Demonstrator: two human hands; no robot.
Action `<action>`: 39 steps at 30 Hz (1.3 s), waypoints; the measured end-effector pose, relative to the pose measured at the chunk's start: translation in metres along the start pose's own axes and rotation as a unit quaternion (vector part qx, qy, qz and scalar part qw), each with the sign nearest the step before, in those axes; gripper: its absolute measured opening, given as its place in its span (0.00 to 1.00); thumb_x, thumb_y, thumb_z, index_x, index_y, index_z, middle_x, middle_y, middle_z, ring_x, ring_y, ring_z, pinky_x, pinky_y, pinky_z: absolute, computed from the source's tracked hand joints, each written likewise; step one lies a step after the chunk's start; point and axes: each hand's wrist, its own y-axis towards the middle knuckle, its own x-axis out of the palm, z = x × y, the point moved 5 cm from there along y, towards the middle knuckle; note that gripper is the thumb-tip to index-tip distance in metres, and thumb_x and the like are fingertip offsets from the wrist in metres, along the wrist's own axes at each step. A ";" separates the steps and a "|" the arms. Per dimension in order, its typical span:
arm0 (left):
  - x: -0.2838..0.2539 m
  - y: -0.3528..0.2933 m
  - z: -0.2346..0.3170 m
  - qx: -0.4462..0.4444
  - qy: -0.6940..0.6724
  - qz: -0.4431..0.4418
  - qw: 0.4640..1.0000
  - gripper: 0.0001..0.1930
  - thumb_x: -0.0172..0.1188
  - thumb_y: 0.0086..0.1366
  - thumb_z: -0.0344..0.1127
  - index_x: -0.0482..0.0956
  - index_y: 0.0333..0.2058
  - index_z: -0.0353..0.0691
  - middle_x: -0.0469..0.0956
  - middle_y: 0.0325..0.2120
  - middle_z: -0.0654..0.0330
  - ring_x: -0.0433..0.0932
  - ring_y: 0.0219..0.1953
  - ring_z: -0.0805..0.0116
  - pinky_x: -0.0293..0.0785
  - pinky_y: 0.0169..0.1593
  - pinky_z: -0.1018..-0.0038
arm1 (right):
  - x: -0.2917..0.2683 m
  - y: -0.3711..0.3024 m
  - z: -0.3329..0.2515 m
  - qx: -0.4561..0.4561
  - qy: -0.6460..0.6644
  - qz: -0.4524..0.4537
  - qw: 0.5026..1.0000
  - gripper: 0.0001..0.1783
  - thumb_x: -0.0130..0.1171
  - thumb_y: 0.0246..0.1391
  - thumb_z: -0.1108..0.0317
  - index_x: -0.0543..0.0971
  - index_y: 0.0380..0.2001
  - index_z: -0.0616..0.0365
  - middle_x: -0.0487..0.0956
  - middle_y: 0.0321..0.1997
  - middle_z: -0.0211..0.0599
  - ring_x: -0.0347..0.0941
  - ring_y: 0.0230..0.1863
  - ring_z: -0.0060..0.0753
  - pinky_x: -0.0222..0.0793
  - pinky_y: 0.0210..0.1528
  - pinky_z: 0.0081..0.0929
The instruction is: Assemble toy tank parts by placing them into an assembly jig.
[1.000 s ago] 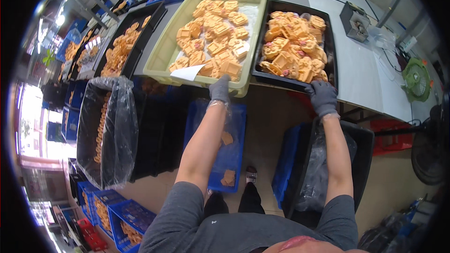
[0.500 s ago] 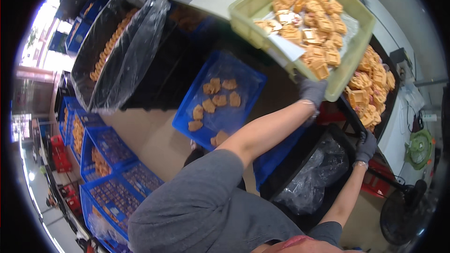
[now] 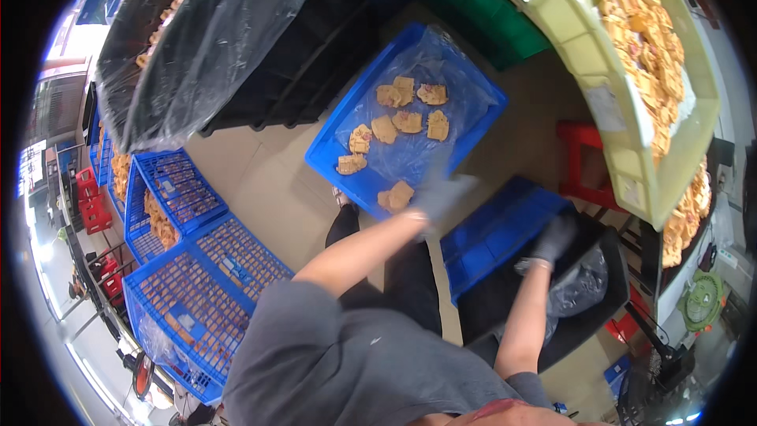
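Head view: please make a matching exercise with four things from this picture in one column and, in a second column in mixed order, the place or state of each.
Things
1. yellow-green tray
2. blue lined tray
3. left hand
4. right hand

Places or states
A. gloved, at the dark bag in the black bin
B. on the floor, holding a few tan pieces
C. tilted at the table edge, full of tan pieces
D. gloved and blurred, over the blue lined tray's near edge

Pairs: 1-C, 2-B, 3-D, 4-A

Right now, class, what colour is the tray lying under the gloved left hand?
Blue tray, lined with clear plastic, seen best in the head view.
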 end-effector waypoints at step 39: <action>-0.377 -0.219 -0.115 -0.047 -0.232 0.188 0.953 0.31 0.57 0.46 0.24 0.63 0.53 0.32 0.72 0.43 0.54 0.74 0.42 0.59 0.73 0.43 0.68 | -0.022 -0.195 -0.257 0.109 0.445 -0.092 0.884 0.30 0.58 0.31 0.79 0.64 0.44 0.61 0.72 0.39 0.38 0.71 0.38 0.33 0.70 0.40 0.30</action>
